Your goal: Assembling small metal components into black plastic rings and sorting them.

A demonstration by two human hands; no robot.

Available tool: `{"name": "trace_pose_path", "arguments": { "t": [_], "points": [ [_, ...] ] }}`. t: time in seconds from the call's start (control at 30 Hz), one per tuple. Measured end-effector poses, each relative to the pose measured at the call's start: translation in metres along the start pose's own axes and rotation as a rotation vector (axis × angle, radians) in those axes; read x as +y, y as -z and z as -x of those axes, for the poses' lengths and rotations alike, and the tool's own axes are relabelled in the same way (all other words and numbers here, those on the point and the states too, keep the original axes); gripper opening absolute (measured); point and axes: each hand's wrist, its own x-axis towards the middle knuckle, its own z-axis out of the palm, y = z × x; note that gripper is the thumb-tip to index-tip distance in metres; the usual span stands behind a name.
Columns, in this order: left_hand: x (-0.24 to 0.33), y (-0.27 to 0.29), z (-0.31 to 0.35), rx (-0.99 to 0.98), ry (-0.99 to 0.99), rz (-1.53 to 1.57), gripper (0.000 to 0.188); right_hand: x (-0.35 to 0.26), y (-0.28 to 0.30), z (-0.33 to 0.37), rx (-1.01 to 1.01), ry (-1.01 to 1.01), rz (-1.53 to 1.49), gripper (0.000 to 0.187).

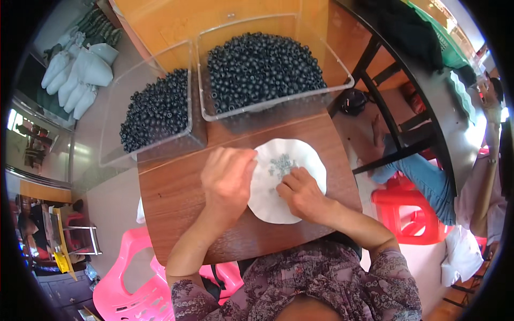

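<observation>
"How will the small grey pieces (279, 163) handle?"

"Light and probably hard — best pinched singly by the edges."

"And the grip?"

"They are clustered in the white dish (267, 206), just beside the bunched fingertips of the right hand (306, 195); whether any is gripped there — or in the curled left hand (228, 175) — cannot be told."

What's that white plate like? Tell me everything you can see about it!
The white plate is roundish, with a wavy rim. It looks smooth, but I can't tell whether it's plastic or ceramic. It sits face up on the brown wooden-looking table. Small pale grey-green pieces lie in it, mostly bunched together. The right hand reaches in among them; the left hand covers part of its left edge from view, perhaps without touching.
</observation>
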Motion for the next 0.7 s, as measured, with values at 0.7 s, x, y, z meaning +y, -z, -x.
{"name": "trace_pose_path", "arguments": {
  "t": [0.7],
  "points": [
    [-0.093,-0.031,-0.138,-0.872,-0.117,-0.67,0.01,0.002,0.029,0.014,0.202,-0.208,-0.352,0.02]
  ]
}}
